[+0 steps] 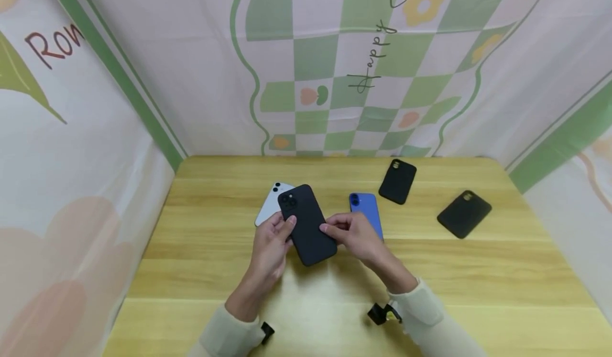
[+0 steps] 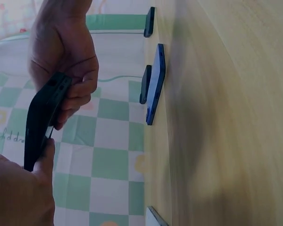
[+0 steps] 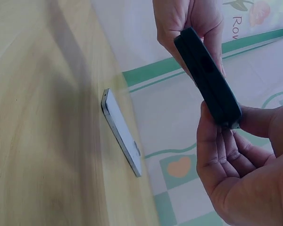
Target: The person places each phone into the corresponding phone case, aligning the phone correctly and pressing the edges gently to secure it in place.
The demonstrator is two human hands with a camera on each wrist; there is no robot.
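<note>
At the centre of the frame, the left hand (image 1: 269, 243) and the right hand (image 1: 357, 235) hold a black phone (image 1: 309, 229) above the table (image 1: 191, 272), each pinching one long edge between thumb and fingers; whether a case wraps it is hard to tell. Behind it lie a white phone (image 1: 269, 204) and, right of centre, a blue phone (image 1: 370, 208). Farther right, wood shows through the camera cutouts of two black cases (image 1: 399, 184).
</note>
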